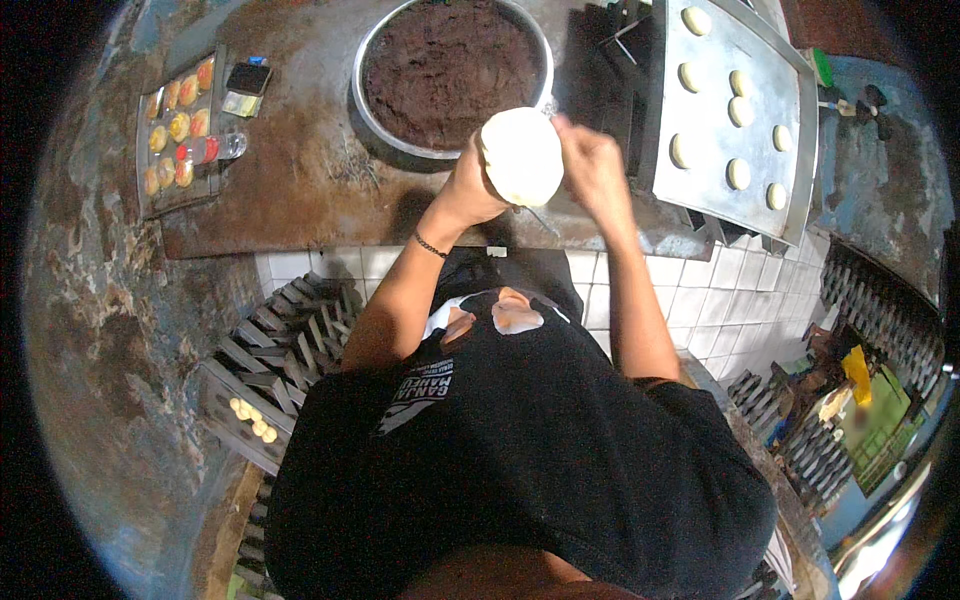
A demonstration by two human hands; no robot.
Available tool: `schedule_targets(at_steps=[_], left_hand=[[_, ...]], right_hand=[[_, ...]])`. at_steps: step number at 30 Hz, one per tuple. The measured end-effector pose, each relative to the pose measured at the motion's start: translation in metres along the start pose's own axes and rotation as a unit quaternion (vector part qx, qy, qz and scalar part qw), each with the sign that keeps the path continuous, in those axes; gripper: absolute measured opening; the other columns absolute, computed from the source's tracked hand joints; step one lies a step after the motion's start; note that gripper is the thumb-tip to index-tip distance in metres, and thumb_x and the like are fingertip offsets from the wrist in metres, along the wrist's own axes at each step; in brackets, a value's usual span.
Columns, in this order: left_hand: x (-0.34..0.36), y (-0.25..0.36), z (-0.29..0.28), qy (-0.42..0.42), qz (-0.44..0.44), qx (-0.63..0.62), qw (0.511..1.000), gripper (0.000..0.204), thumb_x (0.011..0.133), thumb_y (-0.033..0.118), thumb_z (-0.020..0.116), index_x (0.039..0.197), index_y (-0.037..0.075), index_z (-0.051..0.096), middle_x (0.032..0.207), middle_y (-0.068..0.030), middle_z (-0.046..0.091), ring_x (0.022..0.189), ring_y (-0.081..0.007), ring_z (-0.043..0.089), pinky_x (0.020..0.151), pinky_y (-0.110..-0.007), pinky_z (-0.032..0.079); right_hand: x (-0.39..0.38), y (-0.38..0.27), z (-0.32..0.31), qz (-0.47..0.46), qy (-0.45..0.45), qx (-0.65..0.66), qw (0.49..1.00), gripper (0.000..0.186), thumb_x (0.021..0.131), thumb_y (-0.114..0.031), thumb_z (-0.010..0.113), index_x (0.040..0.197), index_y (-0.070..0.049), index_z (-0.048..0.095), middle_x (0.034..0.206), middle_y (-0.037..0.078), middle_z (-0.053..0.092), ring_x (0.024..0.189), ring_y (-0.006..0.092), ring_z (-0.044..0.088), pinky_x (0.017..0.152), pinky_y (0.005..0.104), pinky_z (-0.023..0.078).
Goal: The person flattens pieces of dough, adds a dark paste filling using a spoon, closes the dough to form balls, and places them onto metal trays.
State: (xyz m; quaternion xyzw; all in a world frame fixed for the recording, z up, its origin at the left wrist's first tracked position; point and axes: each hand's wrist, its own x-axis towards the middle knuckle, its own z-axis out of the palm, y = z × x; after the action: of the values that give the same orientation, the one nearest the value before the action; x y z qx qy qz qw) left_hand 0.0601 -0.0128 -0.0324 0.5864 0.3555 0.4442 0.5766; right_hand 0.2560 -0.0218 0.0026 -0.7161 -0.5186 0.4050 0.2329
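My left hand holds up a flattened round of pale dough, its fingers mostly behind the dough. My right hand is at the dough's right edge, fingers curled; what they grip is hidden by the dough and motion blur. A thin dark tool tip shows below the dough. Just beyond my hands stands a wide metal bowl filled with dark brown paste.
A large metal tray with several dough rounds rests at right. At left lie a tray of topped buns, a plastic bottle and a black phone. A smaller tray with dough balls sits low at left among metal racks.
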Motion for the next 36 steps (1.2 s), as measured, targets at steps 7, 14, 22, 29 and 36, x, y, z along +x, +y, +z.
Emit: schedule_targets(at_steps=[7, 14, 22, 29, 36], left_hand=[[-0.010, 0.005, -0.059, 0.036, -0.009, 0.314, 0.949, 0.051, 0.072, 0.019, 0.089, 0.116, 0.000, 0.072, 0.113, -0.0207, 0.074, 0.105, -0.0365, 0.072, 0.095, -0.044, 0.055], [-0.040, -0.024, -0.127, 0.166, -0.100, 0.271, 0.943, 0.030, 0.083, 0.004, 0.077, 0.111, -0.004, 0.073, 0.104, -0.0161, 0.078, 0.098, -0.0255, 0.075, 0.089, -0.038, 0.058], [-0.041, -0.017, -0.129, 0.186, -0.183, 0.149, 0.954, 0.031, 0.087, 0.000, 0.077, 0.117, -0.007, 0.069, 0.110, -0.0120, 0.077, 0.103, -0.0186, 0.073, 0.092, -0.035, 0.057], [-0.053, -0.015, -0.130, 0.213, -0.145, 0.202, 0.945, 0.042, 0.083, 0.012, 0.086, 0.117, -0.005, 0.069, 0.111, -0.0120, 0.077, 0.102, -0.0184, 0.074, 0.090, -0.034, 0.058], [-0.053, -0.022, -0.144, 0.157, -0.159, 0.254, 0.941, 0.058, 0.077, 0.026, 0.095, 0.122, 0.000, 0.070, 0.115, -0.0102, 0.077, 0.105, -0.0196, 0.075, 0.093, -0.036, 0.059]], right_hand=[[-0.055, 0.230, 0.133, -0.043, -0.066, -0.300, 0.951, 0.026, 0.101, -0.026, 0.064, 0.114, -0.003, 0.062, 0.099, 0.020, 0.074, 0.094, 0.0470, 0.072, 0.081, 0.0553, 0.058], [0.004, 0.125, 0.077, -0.187, 0.033, -0.088, 0.978, 0.012, 0.097, -0.005, 0.067, 0.105, -0.002, 0.057, 0.090, 0.026, 0.062, 0.080, 0.0456, 0.063, 0.072, 0.0481, 0.051], [0.156, 0.052, 0.069, -0.226, 0.070, -0.205, 0.950, 0.037, 0.094, -0.005, 0.059, 0.129, -0.014, 0.066, 0.120, 0.021, 0.064, 0.101, 0.0467, 0.069, 0.086, 0.0548, 0.058], [0.185, 0.049, 0.088, -0.218, 0.050, -0.283, 0.933, 0.031, 0.097, -0.010, 0.057, 0.127, -0.013, 0.066, 0.118, 0.018, 0.063, 0.101, 0.0449, 0.069, 0.080, 0.0554, 0.057], [0.182, 0.075, 0.086, -0.151, -0.075, -0.180, 0.969, 0.033, 0.100, -0.017, 0.062, 0.131, -0.014, 0.071, 0.122, 0.014, 0.072, 0.106, 0.0296, 0.072, 0.096, 0.0416, 0.057]])
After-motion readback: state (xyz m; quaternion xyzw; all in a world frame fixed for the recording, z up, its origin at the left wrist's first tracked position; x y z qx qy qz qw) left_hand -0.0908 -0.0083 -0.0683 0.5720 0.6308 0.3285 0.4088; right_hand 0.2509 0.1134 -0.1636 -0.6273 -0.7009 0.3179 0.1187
